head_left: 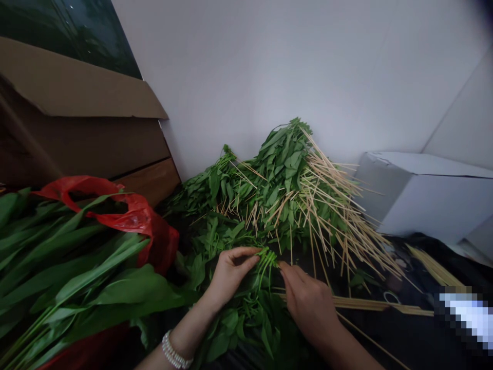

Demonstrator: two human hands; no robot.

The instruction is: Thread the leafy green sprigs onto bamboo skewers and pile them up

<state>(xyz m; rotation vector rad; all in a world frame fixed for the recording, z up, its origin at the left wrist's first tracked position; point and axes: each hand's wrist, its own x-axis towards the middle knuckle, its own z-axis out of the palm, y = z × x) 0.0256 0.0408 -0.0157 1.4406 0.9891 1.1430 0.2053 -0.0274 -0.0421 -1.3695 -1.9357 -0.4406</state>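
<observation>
Well, the dark worktop [389, 336] carries a big heap of skewered greens [292, 190] that leans toward the wall, and loose leaves spread from it down to the hands. The left hand [231, 275] is grasping a small bundle of stems [268, 257] between thumb and fingers, just in front of the heap. The right hand [308, 303] meets this bundle from the other side, its fingertips touching the stems. I judge that the work goes well if the stems are held even and tight, with the pinch close to the cut ends, so that the leaves are not crushed. Loose skewers [365, 304] lie just beside the right hand. I cannot tell whether the right hand grips a thin skewer or only presses the stems, because its palm faces down. A blurred patch covers the lower right corner.
</observation>
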